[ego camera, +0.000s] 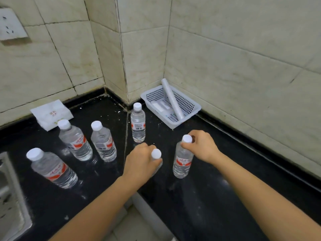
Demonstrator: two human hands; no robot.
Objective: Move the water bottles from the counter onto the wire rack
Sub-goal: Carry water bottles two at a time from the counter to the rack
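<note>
Several clear water bottles with white caps and red labels stand on the black counter (217, 180). My left hand (139, 164) is wrapped around the neck of one bottle (156, 153), hiding most of it. My right hand (201, 145) grips another bottle (182, 162) just under its cap. A free bottle (138, 124) stands upright behind them near the corner. Three more stand to the left: one (103, 143), one (75, 141) and the nearest (53, 169). No wire rack is in view.
A white plastic basket (194, 108) holding a white roll (172, 98) sits in the far corner against the tiled wall. A white paper packet (52, 113) lies at the back left. A steel sink edge (12, 197) shows at the left. The counter's inner front edge runs below my arms.
</note>
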